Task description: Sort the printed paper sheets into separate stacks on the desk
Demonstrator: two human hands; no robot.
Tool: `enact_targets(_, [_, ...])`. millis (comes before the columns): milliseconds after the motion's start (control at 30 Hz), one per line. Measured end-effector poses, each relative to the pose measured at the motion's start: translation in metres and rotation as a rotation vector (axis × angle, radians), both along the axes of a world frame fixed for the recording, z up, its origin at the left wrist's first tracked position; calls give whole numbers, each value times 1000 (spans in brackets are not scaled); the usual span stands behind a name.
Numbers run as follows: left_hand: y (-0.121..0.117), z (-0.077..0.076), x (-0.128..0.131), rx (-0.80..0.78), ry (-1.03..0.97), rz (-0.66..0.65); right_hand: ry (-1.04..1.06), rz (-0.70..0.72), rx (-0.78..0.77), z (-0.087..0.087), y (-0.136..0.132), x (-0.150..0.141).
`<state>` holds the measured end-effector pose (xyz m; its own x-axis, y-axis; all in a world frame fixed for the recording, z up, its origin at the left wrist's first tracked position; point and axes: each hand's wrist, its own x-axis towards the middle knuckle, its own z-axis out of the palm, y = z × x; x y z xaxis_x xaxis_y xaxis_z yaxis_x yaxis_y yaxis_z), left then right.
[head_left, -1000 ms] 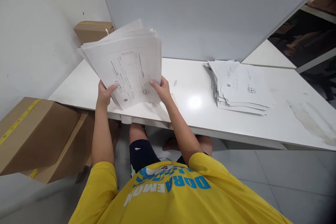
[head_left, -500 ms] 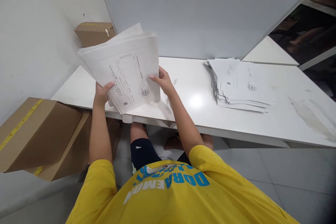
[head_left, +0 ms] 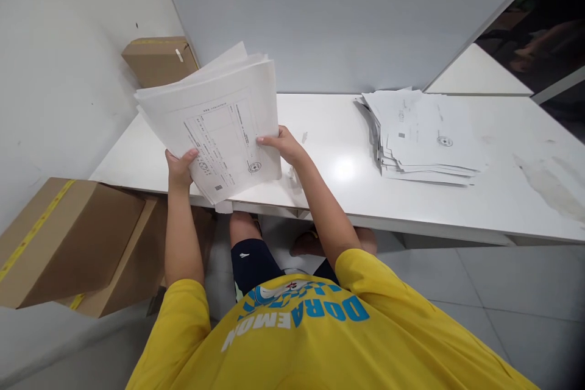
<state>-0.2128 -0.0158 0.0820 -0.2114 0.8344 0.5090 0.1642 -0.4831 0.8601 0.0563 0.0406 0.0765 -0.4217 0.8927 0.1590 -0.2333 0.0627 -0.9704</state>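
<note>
A stack of printed paper sheets (head_left: pixel 223 109) is held up above the white table's near edge, tilted toward me. My left hand (head_left: pixel 180 166) grips its lower left side, thumb on the front and fingers hidden behind. On the right side my right hand (head_left: pixel 284 143) holds it the same way, thumb lying on the print. The top sheet bears lines of text, a box and round stamps. Its sheets fan apart slightly at the upper edge. Farther right, a loose pile of similar papers (head_left: pixel 420 134) lies on the table (head_left: pixel 324 189).
A small cardboard box (head_left: pixel 158 64) stands in the back left corner. Larger cardboard boxes (head_left: pixel 68 237) with yellow tape are at the lower left. A grey panel (head_left: pixel 311 18) rises behind the table. Dark shelves (head_left: pixel 543 42) show at the upper right.
Both hands keep hold of the paper stack, which has shifted only slightly, its top sheet lying flatter. The camera view has turned a little.
</note>
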Motion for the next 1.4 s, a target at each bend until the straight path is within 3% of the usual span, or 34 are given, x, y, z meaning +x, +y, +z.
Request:
enact_targets(133, [-8, 11, 7, 50, -41, -5, 6, -14, 20, 13, -11, 4])
enact_targets(367, [-36, 69, 35, 514, -42, 39, -51, 84, -28, 37, -63, 41])
enact_targets(467, [-50, 84, 48, 418, -47, -6, -65, 119, -57, 42, -85, 61])
enact_targets(567, [-68, 88, 64, 258, -86, -103, -42, 105, -102, 45, -105, 75])
enact_targets(700, [-96, 70, 87, 67, -162, -207, -16, 4, -205, 34, -137, 93])
enact_targets(900, [-115, 8, 129, -481, -119, -413, 44, -322, -397, -11, -195, 129])
enact_targets(1000, [-111, -11, 157, -551, -120, -503, 69, -464, -469, -29, -220, 149])
enact_targets(1133, [-110, -28, 188, -632, -206, -652, 81, -579, -452, -41, -241, 175])
enact_targets(1400, [-121, -60, 227, -746, -271, -750, 220, -674, -380, -53, -238, 213])
